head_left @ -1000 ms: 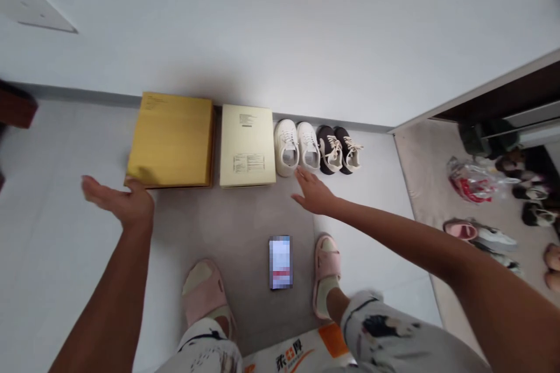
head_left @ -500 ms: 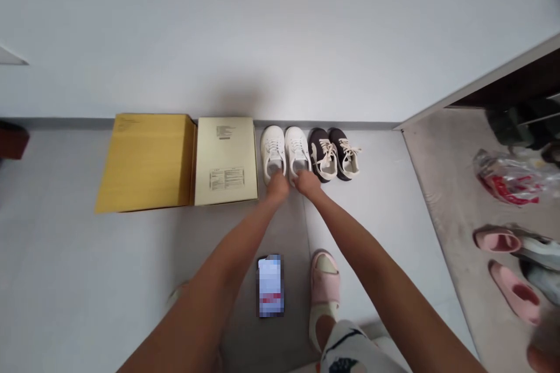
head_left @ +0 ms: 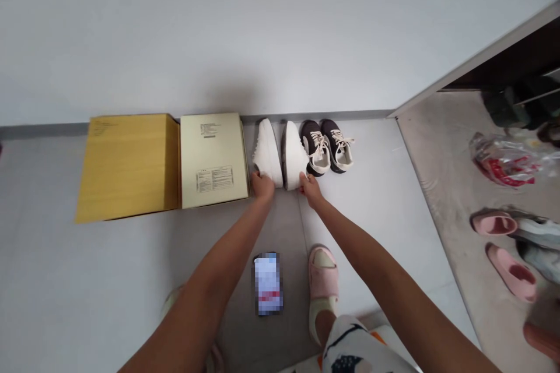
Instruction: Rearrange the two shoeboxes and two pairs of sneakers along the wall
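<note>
White canvas-like pair at the foot of the wall [head_left: 280, 41], toes toward it, tipped onto their sides: left white shoe [head_left: 269, 154] and right white shoe [head_left: 294, 157], near each other. At the heel of the former, left hand [head_left: 263, 187], grip narrowed and closed about the collar; at the heel of the latter, right hand [head_left: 311, 190], grip likewise narrow, thumb and fingers pinching the edge. Cannot tell whether lifted clear of the floor [head_left: 371, 204]. To the left, just beside the left hand, pale box [head_left: 214, 151], printed with a short text block and dark bar near the wall edge, and a framed panel of small type near the opposite edge; too fine to read. Farther left, yellow box [head_left: 131, 169], with faint lines of print in one corner, likewise illegible. To the right, upright black shoes [head_left: 337, 145] with cream laces. Nearer the wearer, phone [head_left: 268, 284], with blurred screen; beside it, pink slipper [head_left: 324, 281], worn over a pale sock. At far right, clear plastic bag [head_left: 503, 160] bearing red markings, unreadable.
</note>
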Demonstrator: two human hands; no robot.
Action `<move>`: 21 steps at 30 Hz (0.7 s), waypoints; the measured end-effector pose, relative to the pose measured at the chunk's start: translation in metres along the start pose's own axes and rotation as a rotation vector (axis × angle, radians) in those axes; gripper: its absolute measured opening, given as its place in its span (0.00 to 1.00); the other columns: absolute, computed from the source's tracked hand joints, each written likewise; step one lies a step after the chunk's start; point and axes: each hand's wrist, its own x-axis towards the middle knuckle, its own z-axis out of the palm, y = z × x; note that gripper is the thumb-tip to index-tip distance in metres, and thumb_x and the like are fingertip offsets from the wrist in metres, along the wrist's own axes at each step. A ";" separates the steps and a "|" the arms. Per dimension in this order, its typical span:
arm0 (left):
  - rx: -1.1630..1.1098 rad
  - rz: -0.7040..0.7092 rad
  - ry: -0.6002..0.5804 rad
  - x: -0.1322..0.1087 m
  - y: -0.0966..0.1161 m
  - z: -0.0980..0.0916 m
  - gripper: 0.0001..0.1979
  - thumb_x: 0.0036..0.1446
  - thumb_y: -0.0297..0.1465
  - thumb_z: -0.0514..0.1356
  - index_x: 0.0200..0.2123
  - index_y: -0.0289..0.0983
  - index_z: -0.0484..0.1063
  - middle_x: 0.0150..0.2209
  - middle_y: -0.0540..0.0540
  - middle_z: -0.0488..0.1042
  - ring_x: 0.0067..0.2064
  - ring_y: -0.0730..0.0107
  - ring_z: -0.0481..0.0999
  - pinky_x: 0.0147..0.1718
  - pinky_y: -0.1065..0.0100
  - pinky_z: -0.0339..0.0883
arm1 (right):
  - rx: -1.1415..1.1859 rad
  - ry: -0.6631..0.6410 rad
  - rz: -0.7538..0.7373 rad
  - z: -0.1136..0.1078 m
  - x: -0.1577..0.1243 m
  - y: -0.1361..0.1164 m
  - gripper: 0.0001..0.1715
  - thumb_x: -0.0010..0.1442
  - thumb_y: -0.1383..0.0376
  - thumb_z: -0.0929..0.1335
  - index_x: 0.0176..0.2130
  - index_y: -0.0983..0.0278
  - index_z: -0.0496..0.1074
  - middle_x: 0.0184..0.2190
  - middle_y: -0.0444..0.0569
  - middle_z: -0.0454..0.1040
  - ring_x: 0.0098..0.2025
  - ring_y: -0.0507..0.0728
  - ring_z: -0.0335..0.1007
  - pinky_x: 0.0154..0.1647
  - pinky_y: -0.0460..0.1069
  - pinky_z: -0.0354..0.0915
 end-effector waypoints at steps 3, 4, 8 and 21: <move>0.066 0.063 0.048 -0.010 0.005 -0.001 0.27 0.60 0.22 0.53 0.63 0.32 0.64 0.60 0.30 0.72 0.64 0.53 0.72 0.59 0.58 0.68 | -0.240 0.082 -0.150 -0.007 -0.005 0.004 0.23 0.60 0.44 0.67 0.37 0.60 0.66 0.30 0.46 0.73 0.35 0.57 0.69 0.37 0.51 0.68; 0.091 0.131 0.061 -0.015 0.007 -0.002 0.30 0.59 0.21 0.53 0.66 0.31 0.61 0.64 0.29 0.68 0.68 0.53 0.67 0.64 0.57 0.64 | -0.346 0.111 -0.226 -0.012 -0.007 0.002 0.20 0.62 0.48 0.66 0.40 0.62 0.68 0.36 0.50 0.75 0.40 0.59 0.71 0.43 0.53 0.70; 0.136 0.545 -0.085 -0.044 0.014 0.004 0.34 0.60 0.22 0.51 0.71 0.33 0.53 0.71 0.32 0.57 0.74 0.58 0.56 0.71 0.58 0.54 | -0.691 0.167 -0.454 -0.050 -0.006 -0.023 0.22 0.67 0.60 0.61 0.56 0.66 0.70 0.56 0.61 0.72 0.52 0.61 0.72 0.55 0.55 0.69; 0.448 0.421 -0.595 -0.090 0.064 0.138 0.22 0.64 0.23 0.54 0.59 0.30 0.71 0.65 0.26 0.66 0.63 0.43 0.73 0.63 0.49 0.65 | -0.898 0.294 -0.210 -0.131 0.054 -0.056 0.20 0.64 0.63 0.63 0.50 0.68 0.75 0.52 0.61 0.75 0.53 0.63 0.72 0.58 0.54 0.64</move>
